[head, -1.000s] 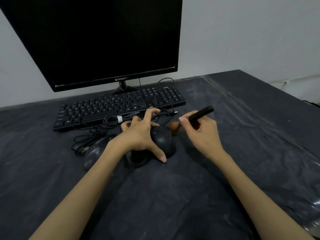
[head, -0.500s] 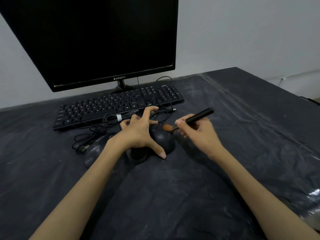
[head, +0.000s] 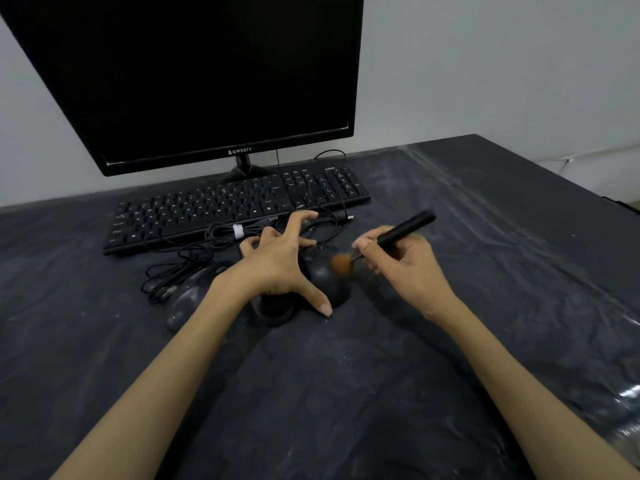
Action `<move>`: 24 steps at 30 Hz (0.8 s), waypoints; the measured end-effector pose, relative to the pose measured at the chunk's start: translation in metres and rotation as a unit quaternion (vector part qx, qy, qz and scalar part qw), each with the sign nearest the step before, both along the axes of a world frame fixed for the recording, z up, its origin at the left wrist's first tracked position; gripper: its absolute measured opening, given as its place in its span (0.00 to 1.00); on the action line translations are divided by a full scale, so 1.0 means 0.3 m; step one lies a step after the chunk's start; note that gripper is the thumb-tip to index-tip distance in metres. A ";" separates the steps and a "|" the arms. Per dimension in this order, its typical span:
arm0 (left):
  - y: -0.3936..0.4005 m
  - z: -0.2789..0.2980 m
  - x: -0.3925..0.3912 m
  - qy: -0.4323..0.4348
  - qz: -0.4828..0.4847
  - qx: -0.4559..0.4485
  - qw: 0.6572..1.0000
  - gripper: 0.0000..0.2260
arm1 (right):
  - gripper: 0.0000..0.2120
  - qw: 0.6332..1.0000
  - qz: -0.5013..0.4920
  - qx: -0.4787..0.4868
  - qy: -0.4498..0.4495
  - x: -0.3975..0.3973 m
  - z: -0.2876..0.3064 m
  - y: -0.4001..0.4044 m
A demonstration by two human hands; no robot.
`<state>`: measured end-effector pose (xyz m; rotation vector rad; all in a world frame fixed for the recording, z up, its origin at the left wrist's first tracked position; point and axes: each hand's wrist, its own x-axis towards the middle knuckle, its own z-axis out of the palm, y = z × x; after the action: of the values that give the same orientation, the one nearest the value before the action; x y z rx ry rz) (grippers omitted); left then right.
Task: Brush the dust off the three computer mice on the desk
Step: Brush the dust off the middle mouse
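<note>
- On the dark surface [head: 450, 341] in front of the keyboard [head: 207, 216], the right hand [head: 405, 268] is pinching the brush [head: 394, 233], and its orange bristles, off to the side a second ago, are now sweeping across the right-most mouse [head: 325, 275].
- Fingers splayed and straight, the left hand [head: 277, 265] is still bracing that mouse.
- Two more mice, the middle mouse [head: 273, 306] and the left mouse [head: 187, 299], are waiting alongside, so most of the dusting probably remains.
</note>
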<state>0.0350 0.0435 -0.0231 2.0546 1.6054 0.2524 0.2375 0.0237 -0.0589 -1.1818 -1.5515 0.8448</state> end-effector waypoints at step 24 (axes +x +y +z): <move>0.005 -0.012 -0.003 0.026 0.010 0.005 1.000 0.59 | 0.08 0.998 0.028 -0.036 -0.034 -0.012 0.010 0.112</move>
<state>0.0343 0.0448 -0.0266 2.0704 1.6588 0.2167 0.2338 0.0573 -0.0559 -1.2345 -1.6283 0.9130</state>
